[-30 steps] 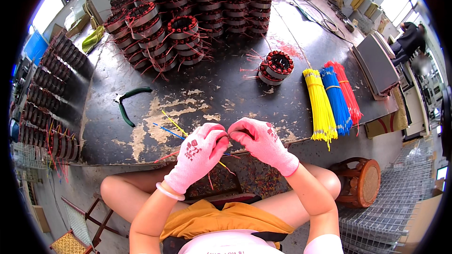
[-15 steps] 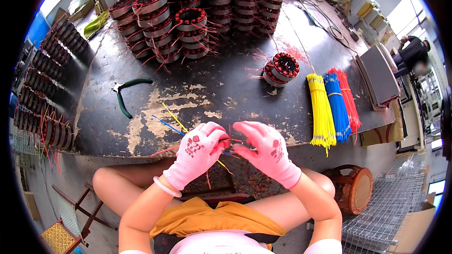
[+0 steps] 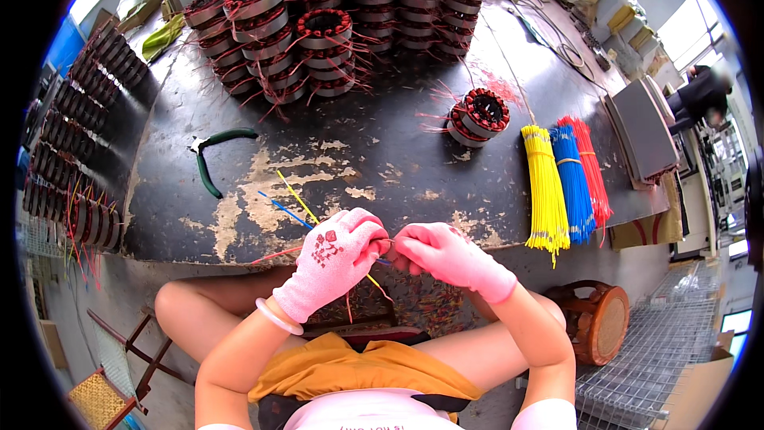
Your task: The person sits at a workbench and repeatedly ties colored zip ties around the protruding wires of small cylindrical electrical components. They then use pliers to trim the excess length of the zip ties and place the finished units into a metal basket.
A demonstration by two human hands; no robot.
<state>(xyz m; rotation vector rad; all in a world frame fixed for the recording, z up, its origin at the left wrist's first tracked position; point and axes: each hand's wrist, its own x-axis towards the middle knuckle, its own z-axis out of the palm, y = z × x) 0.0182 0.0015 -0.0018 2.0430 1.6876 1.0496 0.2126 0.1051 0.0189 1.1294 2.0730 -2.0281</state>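
Observation:
My left hand [image 3: 338, 259], in a pink printed glove, is closed around several thin wires just off the table's front edge. A yellow wire [image 3: 291, 189], a blue wire [image 3: 280, 206] and a red wire [image 3: 276, 256] stick out past its far and left side, and more ends hang below the palm. My right hand [image 3: 446, 256], also gloved in pink, has its fingers pinched together right beside the left fingertips. Thin wire ends run between the two hands; the fingers largely hide them.
Wound stator rings [image 3: 326, 28] stand in tall stacks at the back, with others along the left. A single wound stator [image 3: 479, 117] sits right of centre. Green-handled pliers [image 3: 208, 161] lie at left. Yellow wire [image 3: 544, 187], blue and red bundles lie at right. A wooden stool [image 3: 598, 322] stands below.
My right hand's fingers have closed from a spread pose into a pinch at the wire ends. The left hand keeps its hold nearly in place. A person in the background has shifted.

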